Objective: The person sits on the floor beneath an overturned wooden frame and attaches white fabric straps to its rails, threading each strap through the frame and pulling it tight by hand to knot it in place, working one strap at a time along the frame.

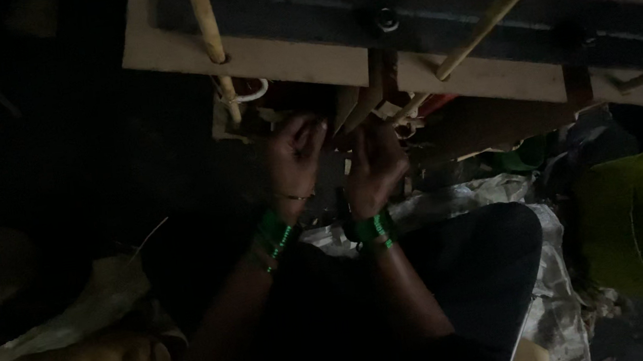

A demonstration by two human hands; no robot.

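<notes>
Dimly, both hands work under a wooden frame [245, 57].
Left hand [297, 159] and right hand [374, 165] seem to pinch pale wood strips [353, 105], fingers curled.

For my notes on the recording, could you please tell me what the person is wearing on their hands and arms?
Both forearms are bare, with no sleeves showing. The left hand has green beaded bangles at the wrist plus a thin band above them. The right hand has similar green bangles. No gloves.

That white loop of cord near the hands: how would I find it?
Start at the pale wooden frame across the top. Follow the left bamboo stick down through it. The white cord loop hangs there, just above the left hand; it is the only white curved thing there.
</notes>
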